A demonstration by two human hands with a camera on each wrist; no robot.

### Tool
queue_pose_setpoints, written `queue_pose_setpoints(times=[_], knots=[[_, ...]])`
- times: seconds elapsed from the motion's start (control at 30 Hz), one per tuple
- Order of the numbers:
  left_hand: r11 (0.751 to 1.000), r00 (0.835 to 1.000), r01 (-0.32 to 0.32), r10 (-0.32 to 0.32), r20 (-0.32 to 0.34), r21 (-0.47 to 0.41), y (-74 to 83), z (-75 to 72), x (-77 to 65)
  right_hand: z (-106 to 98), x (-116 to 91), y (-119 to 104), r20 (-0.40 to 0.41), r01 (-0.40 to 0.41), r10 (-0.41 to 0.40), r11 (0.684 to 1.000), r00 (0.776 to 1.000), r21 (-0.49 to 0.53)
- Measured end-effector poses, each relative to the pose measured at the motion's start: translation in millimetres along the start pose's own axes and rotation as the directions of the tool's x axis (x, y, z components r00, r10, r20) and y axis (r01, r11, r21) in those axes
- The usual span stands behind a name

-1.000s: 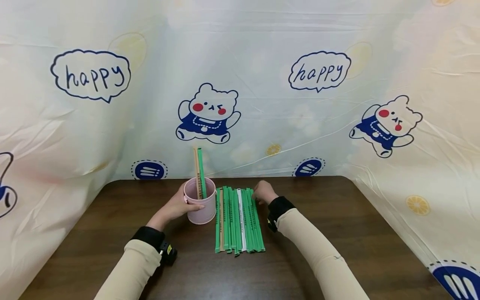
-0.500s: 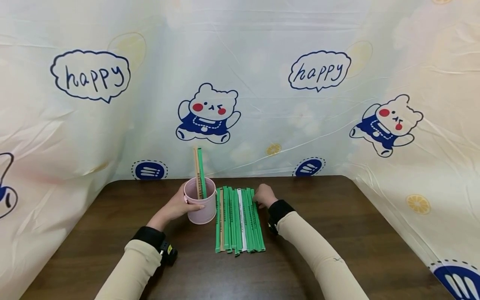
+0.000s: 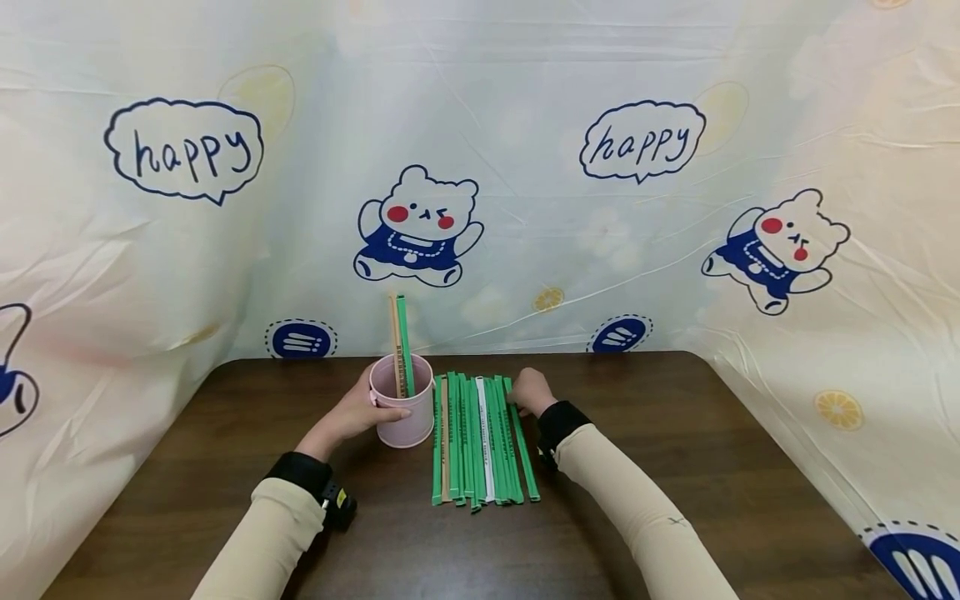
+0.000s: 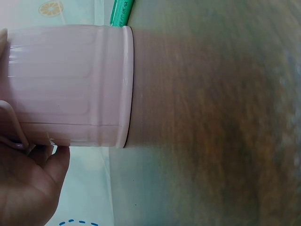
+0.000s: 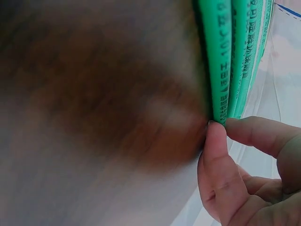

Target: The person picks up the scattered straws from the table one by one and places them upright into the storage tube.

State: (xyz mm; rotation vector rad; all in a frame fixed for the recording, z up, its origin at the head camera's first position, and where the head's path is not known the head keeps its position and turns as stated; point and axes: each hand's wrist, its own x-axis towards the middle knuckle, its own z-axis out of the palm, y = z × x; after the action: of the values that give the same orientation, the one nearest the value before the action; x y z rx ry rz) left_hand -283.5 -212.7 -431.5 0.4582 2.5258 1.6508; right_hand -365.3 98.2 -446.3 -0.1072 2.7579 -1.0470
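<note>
On the left, my left hand (image 3: 352, 415) grips a pink pail (image 3: 406, 423) with a small handle. A beige wrapped straw (image 3: 397, 350) and a green one (image 3: 406, 346) stand in the pail, leaning slightly. Just right of it lies a row of wrapped straws (image 3: 465, 458), mostly green, with one beige and one white (image 3: 486, 442). My right hand (image 3: 531, 392) pinches the far end of the rightmost green straw (image 3: 527, 458) between thumb and index finger. In the right wrist view, this straw (image 5: 218, 56) shows dark printed text.
The dark wooden table (image 3: 637, 400) carries the pail and straws. Behind it hangs a pale curtain (image 3: 525, 267) printed with bears and speech bubbles. A black band with a camera (image 3: 558, 425) circles each wrist.
The rightmost green straw's near end has swung right, opening a gap from the row. My right hand dropped slightly toward me, then stayed about there. My left hand and the pail stay put.
</note>
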Motion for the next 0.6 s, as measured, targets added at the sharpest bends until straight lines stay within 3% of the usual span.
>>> queue_pose_setpoints(times=[0.6], knots=[[0.999, 0.999, 0.038, -0.038, -0.004, 0.016, 1.4, 0.5, -1.3, -13, -4, 5, -0.018, 0.012, -0.012, 1.0, 1.0, -0.023]])
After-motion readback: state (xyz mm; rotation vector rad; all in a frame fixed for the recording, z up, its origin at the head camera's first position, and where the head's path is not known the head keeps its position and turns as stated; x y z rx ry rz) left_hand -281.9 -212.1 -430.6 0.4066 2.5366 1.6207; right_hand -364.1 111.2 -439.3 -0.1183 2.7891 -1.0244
